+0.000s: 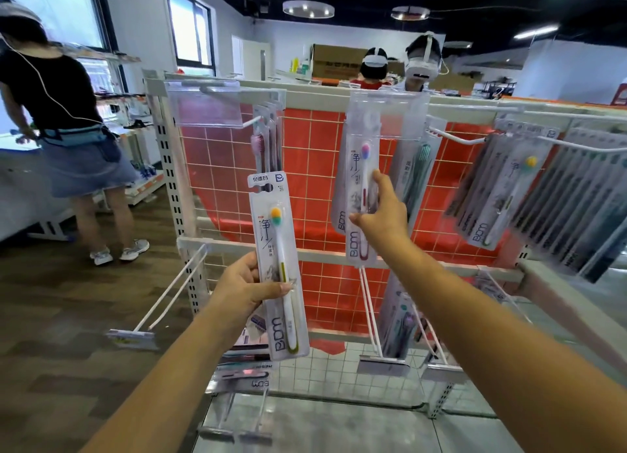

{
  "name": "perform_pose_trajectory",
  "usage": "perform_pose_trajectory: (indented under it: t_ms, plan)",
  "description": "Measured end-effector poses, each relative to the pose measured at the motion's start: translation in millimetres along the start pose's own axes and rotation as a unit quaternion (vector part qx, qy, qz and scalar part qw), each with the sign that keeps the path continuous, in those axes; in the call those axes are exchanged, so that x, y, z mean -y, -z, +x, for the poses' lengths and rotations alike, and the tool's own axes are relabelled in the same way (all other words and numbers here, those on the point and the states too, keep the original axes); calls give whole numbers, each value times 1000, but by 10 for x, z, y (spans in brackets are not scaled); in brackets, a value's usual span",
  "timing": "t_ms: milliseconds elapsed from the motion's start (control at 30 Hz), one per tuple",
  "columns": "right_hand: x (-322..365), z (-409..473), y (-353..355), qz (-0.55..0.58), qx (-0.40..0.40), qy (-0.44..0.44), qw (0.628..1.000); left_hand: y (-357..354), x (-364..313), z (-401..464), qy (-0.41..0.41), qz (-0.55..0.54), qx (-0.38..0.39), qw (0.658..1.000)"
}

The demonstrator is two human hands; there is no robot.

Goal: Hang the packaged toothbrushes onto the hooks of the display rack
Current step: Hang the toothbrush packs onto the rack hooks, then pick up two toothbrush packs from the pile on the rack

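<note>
While our left hand (245, 284) grips one packaged toothbrush (279, 266) low on its card, fingers (271, 288) wrapped across the front and the pack standing upright in front of the display rack (190, 242), our right hand (381, 211) reaches further in and pinches a second pack (363, 181) by its right edge. That second pack hangs high at the middle of the rack, its top under a clear plastic label holder (386, 113) (we cannot tell whether its hole sits on the hook or not). The toothbrush in it has a pink and purple head; the one in our left hand has an orange and green head and a yellow-green handle.

Behind the packs the rack has a white wire grid over a red tiled backing (305, 154). A few packs (266, 137) hang at the upper left just behind the left-hand pack's top, and a thick row of packs (543, 198) hangs at the right on a long white hook (454, 137), tilted in this wide view. Lower down, bare white hooks (169, 289) stick out at the left, and more packs (397, 323) hang on the lower bar.

A person in a black top and denim skirt (68, 130) stands at the far left, and two people wearing headsets (400, 62) stand beyond the rack.
</note>
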State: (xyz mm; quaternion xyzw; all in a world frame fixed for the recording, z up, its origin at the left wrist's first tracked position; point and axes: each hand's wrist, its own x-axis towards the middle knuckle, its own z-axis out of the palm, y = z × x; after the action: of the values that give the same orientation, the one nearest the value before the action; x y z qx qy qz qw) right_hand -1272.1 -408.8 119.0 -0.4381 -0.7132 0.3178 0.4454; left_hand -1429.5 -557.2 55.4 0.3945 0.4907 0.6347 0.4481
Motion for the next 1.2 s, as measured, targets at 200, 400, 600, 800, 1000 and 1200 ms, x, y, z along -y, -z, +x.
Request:
perform_pose_trajectory:
  t_ms: [200, 400, 600, 800, 1000, 1200]
  plan:
    - [-36, 115, 30, -107, -8, 34, 994, 61, 24, -97, 4, -3, -17, 1000]
    - [-136, 54, -11, -111, 11, 5, 994, 75, -44, -205, 3, 2, -18, 1000]
    - [-166, -317, -7, -125, 30, -5, 992, 43, -115, -289, -7, 11, -20, 1000]
    - [-57, -996, -96, 63, 211, -49, 974, -29, -122, -355, -17, 17, -7, 1000]
    - [-7, -1439, -196, 194, 344, -84, 915, -111, -115, -435, -25, 10, 11, 1000]
    - [-54, -1546, -285, 241, 285, -77, 924, -157, -119, -464, -32, 19, 0, 999]
